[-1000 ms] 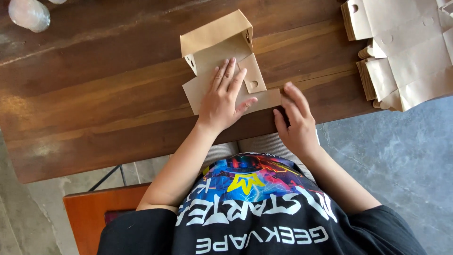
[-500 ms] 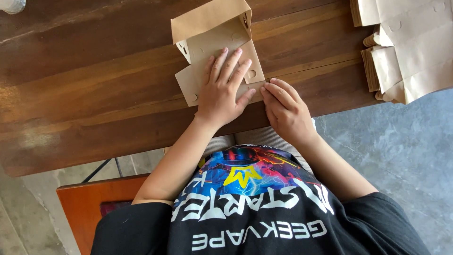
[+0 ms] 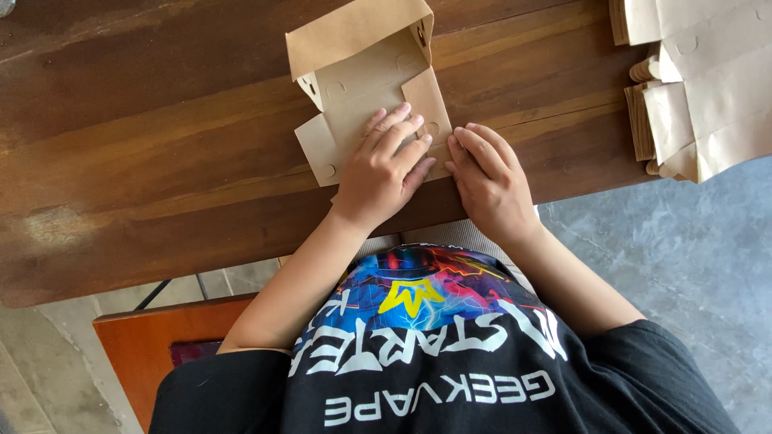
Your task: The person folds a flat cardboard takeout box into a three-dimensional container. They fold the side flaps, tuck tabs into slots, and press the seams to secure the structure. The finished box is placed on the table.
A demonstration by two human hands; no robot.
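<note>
head view: flat, spread fingers (image 3: 402, 133) on cardboard box (image 3: 362, 76), paper stack (image 3: 708, 88) right

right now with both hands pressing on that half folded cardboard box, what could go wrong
1. The left hand and right hand press the cardboard box flat close to the near edge of the wooden table; a hard push might slide it off toward the lap.
2. The far flap stands up unsupported, so pressing the near panel could crease or spring it out of shape.
3. The stack of flat cardboard blanks overhangs the table's right end and could slip if bumped.
</note>
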